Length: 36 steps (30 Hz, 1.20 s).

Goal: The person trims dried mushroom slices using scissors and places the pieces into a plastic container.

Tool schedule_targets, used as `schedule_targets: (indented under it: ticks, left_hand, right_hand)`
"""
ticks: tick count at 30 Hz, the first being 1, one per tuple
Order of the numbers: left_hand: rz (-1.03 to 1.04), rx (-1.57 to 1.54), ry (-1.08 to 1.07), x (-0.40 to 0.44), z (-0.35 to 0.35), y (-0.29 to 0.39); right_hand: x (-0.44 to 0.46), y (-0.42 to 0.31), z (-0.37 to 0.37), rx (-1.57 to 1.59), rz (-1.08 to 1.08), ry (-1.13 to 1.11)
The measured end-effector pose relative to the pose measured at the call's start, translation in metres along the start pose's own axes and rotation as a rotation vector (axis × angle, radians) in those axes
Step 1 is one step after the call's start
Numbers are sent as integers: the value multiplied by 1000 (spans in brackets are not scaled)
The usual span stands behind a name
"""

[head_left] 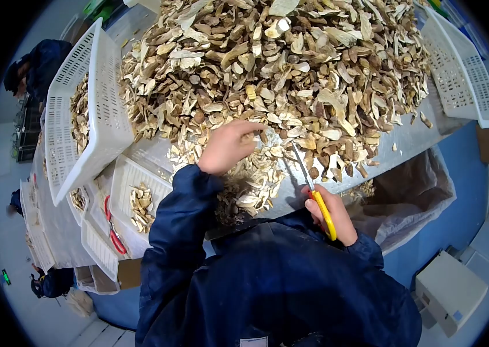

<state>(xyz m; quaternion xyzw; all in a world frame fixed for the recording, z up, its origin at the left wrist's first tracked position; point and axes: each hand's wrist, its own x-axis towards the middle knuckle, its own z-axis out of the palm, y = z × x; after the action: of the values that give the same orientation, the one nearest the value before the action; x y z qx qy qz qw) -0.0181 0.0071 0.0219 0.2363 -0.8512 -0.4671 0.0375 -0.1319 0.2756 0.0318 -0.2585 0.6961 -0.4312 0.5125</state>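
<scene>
My right hand (337, 213) is closed around scissors (325, 214) with yellow and red handles. Their metal blades point up and away over the table, tips close to the edge of a large pile of dried mushroom slices (267, 63). Over the near side of the pile, my left hand (230, 147) has its index finger stretched out and its thumb apart, just beside a small brown mushroom piece (263, 137). Whether the fingertips touch that piece is unclear. Below the left hand lies a patch of paler, smaller slices (253, 188) near the table's front edge.
A white perforated basket (105, 110) stands tilted at left, another white basket (464, 75) at right. Red-handled scissors (115, 231) lie by a white tray (126, 185) holding slices. Under the metal table (406, 144) is a plastic-lined bin (412, 202). Other people work at far left.
</scene>
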Motion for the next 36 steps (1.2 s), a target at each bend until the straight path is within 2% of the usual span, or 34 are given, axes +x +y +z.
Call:
schedule_targets:
  ticks: [2,3,6,12,13,16,17,18,20,21,22,23,26,27,30,32,34,35,36]
  left_hand:
    - [263,421,27,7,7,-2]
    - [145,448,-89,10,7,5]
    - [26,498,-207,18,8,5]
    - [137,135,-27,-3,-4,-11]
    - [206,75,24,-10,-7,-11]
    - [184,-40,104,-39,-18,-6]
    - [116,-82,146,-55,-21,-9]
    - [209,4,238,-71,-29,-5]
    - [-156,-109,304,-119,-49,-8]
    - [-94,-13,447,-142,-57,-22]
    - [-234,52,505,-165,-69,-30]
    - [-289,90,591,-183,-76,-40]
    - [-512,119,641,-218,-94,-64]
    - [-545,85,647,-218,-96,-61]
    - [-394,-112,638,-207,-87,-44]
    - [-198,-290,618,-186,-63,-37]
    - [-319,-591,481,-157,-40,-7]
    - [-196,-755,459,-145,-28,0]
    - [-69,-919,428,-134,-17,5]
  right_hand:
    - [-2,-1,-1,15,1,4]
    - [-3,-1,-1,17,-3,7]
    - [-5,0,-3,16,-22,25]
    - [-4,2,-1,22,-23,25]
    - [-4,0,0,26,-15,15]
    - [0,-2,1,24,-9,-4]
    - [1,-6,2,-13,-32,0]
    - [2,-9,2,-37,-37,-1]
    - [5,-14,2,-84,-48,10]
    - [7,-16,1,-82,-18,1]
    - [9,-16,2,-93,-17,-7]
    - [12,-16,2,-106,-16,-18]
    - [20,-10,5,-152,-34,-34]
    - [22,-10,7,-169,-46,-36]
    - [20,-20,8,-144,21,-71]
    - [23,-18,14,-298,-102,-112]
    - [22,-25,20,-376,-173,-168]
    - [20,-26,24,-430,-263,-176]
    - [18,-27,28,-419,-249,-202]
